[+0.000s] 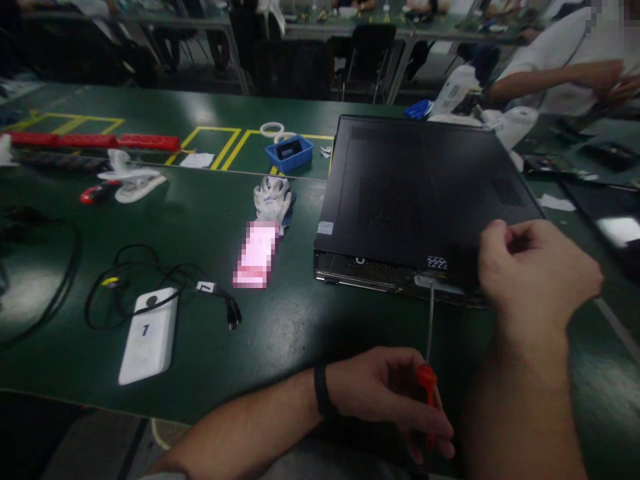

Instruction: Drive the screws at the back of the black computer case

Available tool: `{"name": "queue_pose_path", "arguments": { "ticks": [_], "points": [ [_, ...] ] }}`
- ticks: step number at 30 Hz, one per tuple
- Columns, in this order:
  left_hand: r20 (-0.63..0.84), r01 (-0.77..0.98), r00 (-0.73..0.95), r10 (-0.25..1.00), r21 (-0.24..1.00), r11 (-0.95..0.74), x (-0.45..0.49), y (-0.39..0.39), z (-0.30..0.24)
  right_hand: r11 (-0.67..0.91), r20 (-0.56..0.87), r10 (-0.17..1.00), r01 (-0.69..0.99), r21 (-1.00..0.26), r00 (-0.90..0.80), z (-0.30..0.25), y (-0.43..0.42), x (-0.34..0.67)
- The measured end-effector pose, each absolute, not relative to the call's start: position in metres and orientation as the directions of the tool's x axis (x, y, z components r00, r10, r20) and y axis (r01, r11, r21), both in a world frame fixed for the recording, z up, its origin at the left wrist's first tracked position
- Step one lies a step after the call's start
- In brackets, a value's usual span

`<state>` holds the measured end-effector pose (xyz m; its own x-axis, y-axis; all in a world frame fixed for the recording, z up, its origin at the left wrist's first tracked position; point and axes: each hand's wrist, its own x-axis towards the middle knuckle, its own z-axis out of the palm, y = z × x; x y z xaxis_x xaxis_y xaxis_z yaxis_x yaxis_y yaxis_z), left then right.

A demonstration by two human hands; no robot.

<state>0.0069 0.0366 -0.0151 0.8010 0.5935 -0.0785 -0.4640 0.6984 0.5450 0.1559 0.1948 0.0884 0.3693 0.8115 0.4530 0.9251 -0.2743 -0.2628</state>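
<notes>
A flat black computer case (pixel 435 160) lies on the green table with its vented, ported side facing me. My left hand (pixel 375 387), with a dark band at the wrist, has its fingers closed around the red handle of a screwdriver (pixel 428 377). The long metal shaft reaches up to a pale metal part at the near side of the case. Over the near right corner of the case is my right hand (pixel 537 277). Its fingers are curled in a pinch, and whatever they may hold is hidden.
Left of the case lie a white work glove (pixel 273 200), a blurred-out pink rectangle (pixel 257 255), a white power bank (pixel 149 337) and black cables (pixel 185 272). Behind are a blue bin (pixel 290 155) and red power strips (pixel 95 140). A co-worker (pixel 555 73) handles something at right.
</notes>
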Motion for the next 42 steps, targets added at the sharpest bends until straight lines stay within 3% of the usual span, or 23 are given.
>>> {"name": "queue_pose_path", "arguments": {
  "ticks": [7,11,14,16,20,22,26,30,35,42],
  "points": [
    [-0.141,-0.368,0.726,0.673,0.748,0.553,0.003,0.039,-0.010,-0.053,0.576,0.748,0.894,-0.444,0.330,0.076,0.190,0.164],
    [-0.122,-0.325,0.702,0.701,0.822,0.468,0.001,0.038,-0.010,0.244,0.681,0.657,0.764,-0.597,0.323,0.074,0.168,0.166],
    [-0.119,-0.248,0.678,0.726,0.892,0.378,0.000,0.039,-0.010,0.356,0.712,0.599,0.674,-0.647,0.366,0.073,0.133,0.161],
    [-0.127,-0.160,0.680,0.722,0.935,0.315,-0.004,0.040,-0.009,0.382,0.665,0.655,0.602,-0.701,0.358,0.068,0.110,0.156],
    [-0.165,0.096,0.719,0.675,0.986,0.139,-0.024,0.045,-0.002,0.265,0.403,0.853,0.391,-0.881,0.330,0.053,0.081,0.151],
    [-0.188,0.238,0.699,0.690,0.971,0.024,-0.038,0.044,0.003,0.192,0.311,0.884,0.335,-0.922,0.349,0.048,0.075,0.149],
    [-0.226,0.523,0.573,0.788,0.841,-0.139,-0.062,0.035,0.008,0.144,0.271,0.885,0.330,-0.933,0.380,0.048,0.068,0.139],
    [-0.233,0.725,0.421,0.877,0.667,-0.171,-0.073,0.020,0.004,0.078,0.149,0.959,0.280,-0.957,0.242,0.046,0.068,0.123],
    [-0.135,0.822,0.289,0.948,0.543,-0.173,-0.072,0.011,-0.002,0.065,0.092,0.993,0.297,-0.953,0.079,0.033,0.068,0.099],
    [0.051,0.846,0.124,0.991,0.517,-0.132,-0.086,-0.001,-0.015,0.051,0.005,0.992,0.371,-0.927,-0.125,0.012,0.052,0.080]
  ]
}}
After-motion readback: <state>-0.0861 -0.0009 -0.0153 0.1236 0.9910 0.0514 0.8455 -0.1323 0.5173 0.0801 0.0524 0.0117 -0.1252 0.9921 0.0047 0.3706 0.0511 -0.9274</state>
